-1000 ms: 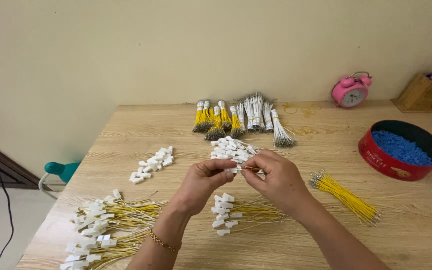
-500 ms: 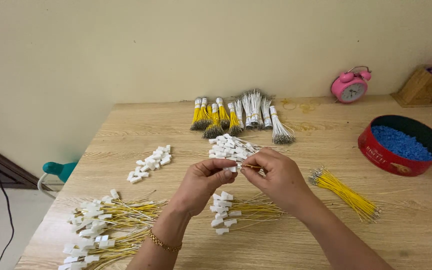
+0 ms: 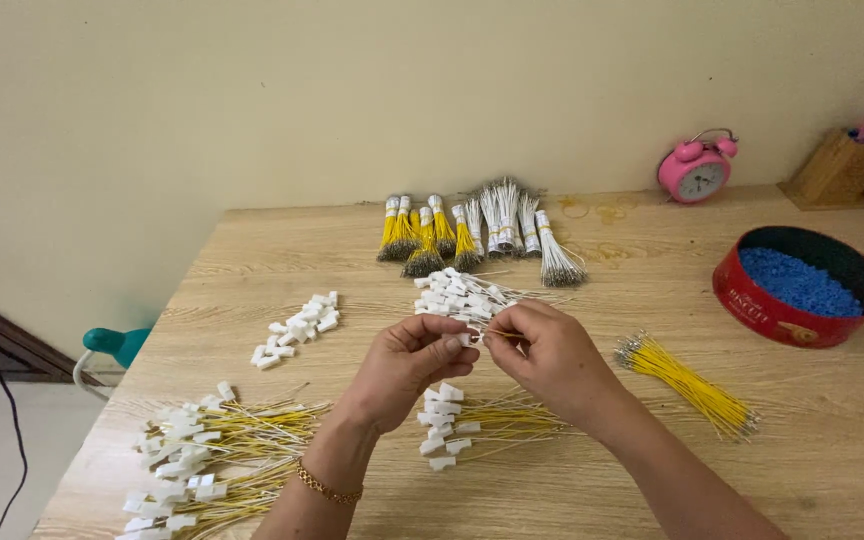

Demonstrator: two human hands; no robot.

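Note:
My left hand (image 3: 407, 365) pinches a small white plastic connector (image 3: 466, 339) between thumb and fingers. My right hand (image 3: 542, 355) meets it fingertip to fingertip and pinches a thin yellow wire (image 3: 504, 334) at the connector. Both hands hover over the middle of the wooden table (image 3: 652, 260). Just beneath them lies a small bunch of yellow wires with white connectors fitted (image 3: 472, 425). Behind the hands sits a pile of wired white connectors (image 3: 457, 290).
A big heap of finished yellow wires with connectors (image 3: 207, 465) lies front left, loose white connectors (image 3: 297, 325) left of centre, bare yellow wires (image 3: 692, 385) at the right. Bundled wires (image 3: 482, 230) at the back, a red tin of blue beads (image 3: 800, 285), a pink alarm clock (image 3: 697, 170).
The hands stay joined at the fingertips over the table centre; the view has shifted slightly. No pile has visibly changed.

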